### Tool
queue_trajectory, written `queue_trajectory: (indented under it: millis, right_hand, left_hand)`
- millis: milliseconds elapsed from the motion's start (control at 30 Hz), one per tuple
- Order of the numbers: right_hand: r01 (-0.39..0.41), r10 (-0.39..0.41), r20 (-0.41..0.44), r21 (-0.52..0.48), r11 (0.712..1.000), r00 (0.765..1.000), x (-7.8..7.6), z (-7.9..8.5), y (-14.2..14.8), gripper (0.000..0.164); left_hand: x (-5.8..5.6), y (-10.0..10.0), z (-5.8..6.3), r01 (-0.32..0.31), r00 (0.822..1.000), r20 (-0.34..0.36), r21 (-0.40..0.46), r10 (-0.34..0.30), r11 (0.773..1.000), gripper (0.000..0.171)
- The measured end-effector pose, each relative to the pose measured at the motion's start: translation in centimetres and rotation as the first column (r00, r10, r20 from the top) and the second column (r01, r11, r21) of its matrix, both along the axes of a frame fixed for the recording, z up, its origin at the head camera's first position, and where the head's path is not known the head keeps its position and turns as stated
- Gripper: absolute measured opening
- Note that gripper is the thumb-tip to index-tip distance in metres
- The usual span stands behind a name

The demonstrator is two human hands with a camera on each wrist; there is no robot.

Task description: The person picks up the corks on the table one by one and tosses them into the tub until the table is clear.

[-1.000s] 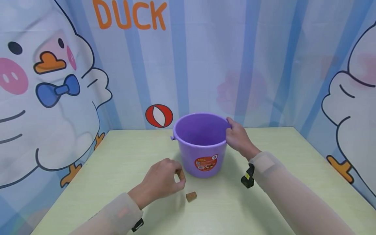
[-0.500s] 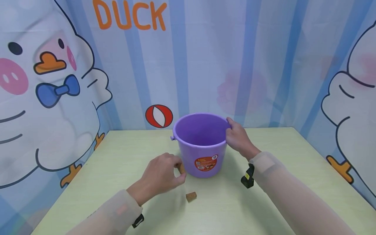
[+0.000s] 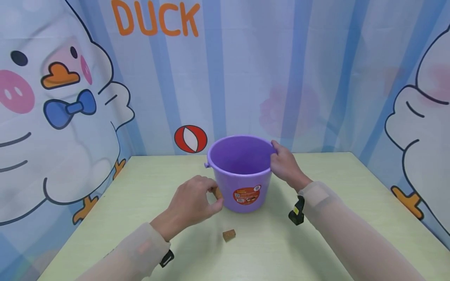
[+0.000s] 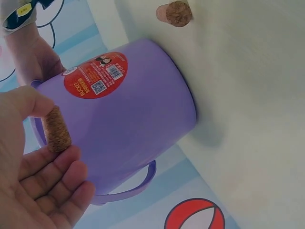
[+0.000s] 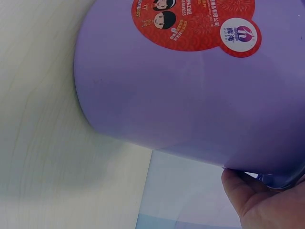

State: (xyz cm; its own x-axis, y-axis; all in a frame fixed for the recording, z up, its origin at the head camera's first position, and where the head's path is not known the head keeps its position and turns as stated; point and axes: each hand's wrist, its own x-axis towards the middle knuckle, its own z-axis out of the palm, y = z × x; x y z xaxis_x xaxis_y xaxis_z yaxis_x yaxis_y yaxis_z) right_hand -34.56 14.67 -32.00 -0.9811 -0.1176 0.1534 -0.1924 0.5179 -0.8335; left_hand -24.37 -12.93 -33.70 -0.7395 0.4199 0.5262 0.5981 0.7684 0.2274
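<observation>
A purple bucket [image 3: 228, 187] with a red label stands upright on the table. My right hand [image 3: 286, 164] grips its rim on the right side; in the right wrist view part of that hand [image 5: 271, 202] shows at the bucket's edge. Between thumb and fingers my left hand [image 3: 191, 203] pinches a cork [image 4: 56, 130], held just in front of the bucket's left side, above the table. A second cork [image 3: 229, 235] lies on the table in front of the bucket. The bucket's inside bottom is hidden in the head view.
The pale table [image 3: 147, 175] reaches back to a blue striped curtain [image 3: 239, 78] printed with ducks and a red ball. The bucket's handle [image 4: 128, 192] hangs along its far side in the left wrist view.
My left hand has risen slightly with the cork, moving up along the bucket's left side. The right hand, the bucket and the cork on the table have stayed put.
</observation>
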Motion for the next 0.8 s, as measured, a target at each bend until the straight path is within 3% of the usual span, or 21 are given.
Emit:
queue_trajectory:
  millis: [800]
  right_hand:
    - [-0.006, 0.006, -0.006, 0.001, 1.0, 1.0, 0.0, -0.1, 0.0, 0.063]
  left_hand:
    - [-0.7, 0.2, 1.3, 0.061, 0.993, -0.109, 0.069, -0.054, 0.996, 0.017]
